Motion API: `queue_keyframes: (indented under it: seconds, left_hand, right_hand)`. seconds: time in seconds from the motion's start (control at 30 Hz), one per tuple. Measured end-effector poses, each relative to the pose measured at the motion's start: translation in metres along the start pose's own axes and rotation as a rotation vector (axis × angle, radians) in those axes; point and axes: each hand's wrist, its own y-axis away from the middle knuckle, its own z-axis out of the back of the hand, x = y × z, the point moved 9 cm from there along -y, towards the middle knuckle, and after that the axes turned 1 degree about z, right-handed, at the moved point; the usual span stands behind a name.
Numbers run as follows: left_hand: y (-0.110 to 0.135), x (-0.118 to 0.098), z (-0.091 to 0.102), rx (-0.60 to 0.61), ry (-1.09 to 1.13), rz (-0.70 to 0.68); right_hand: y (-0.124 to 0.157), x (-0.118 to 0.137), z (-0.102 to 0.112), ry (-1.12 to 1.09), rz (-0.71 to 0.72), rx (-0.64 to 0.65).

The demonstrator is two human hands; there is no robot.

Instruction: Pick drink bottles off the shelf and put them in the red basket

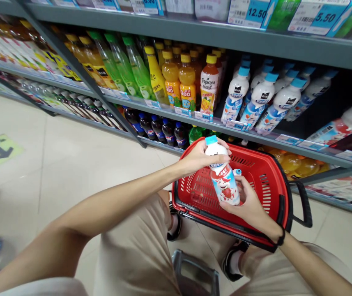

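Note:
A white bottle [225, 185] with a light-blue cap and a strawberry cartoon label is held in both hands over a red shopping basket [191, 197]. My left hand [197, 158] is closed round its upper part, just below the cap. Lower down, my right hand [245, 201] grips the base from the right side. The bottle leans slightly, cap toward the shelf. Behind it in the basket, another blue cap shows; the rest of that item is mostly hidden.
A shelf edge [169, 113] runs beyond the basket, lined with blue-capped milk drinks [258, 100], orange juice bottles [188, 82] and green bottles [135, 61]. Dark cola bottles [169, 131] stand lower. The basket's black handle [305, 205] juts right. A grey stool-like frame [196, 267] is between my legs.

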Motion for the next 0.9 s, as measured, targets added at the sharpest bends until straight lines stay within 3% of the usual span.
queue_keyframes:
  seconds: [0.17,0.4,0.63,0.77,0.9]
  left_hand:
    - [0.001,-0.002,-0.004,0.039,0.122,0.034]
    - [0.001,-0.013,-0.002,-0.014,0.185,0.032]
    - [0.002,-0.011,0.004,-0.043,0.197,0.040]
    - [0.001,-0.013,0.006,-0.024,0.093,0.022]
    - [-0.001,-0.013,0.009,0.019,-0.226,0.044]
  right_hand:
    - [0.000,0.008,-0.011,-0.195,-0.063,0.113]
    - [0.006,0.005,-0.009,-0.305,-0.221,0.171]
    - [0.006,-0.001,-0.007,-0.398,-0.320,0.130]
    - [0.004,0.003,-0.001,-0.286,-0.381,0.064]
    - [-0.003,-0.002,0.011,-0.251,-0.423,-0.023]
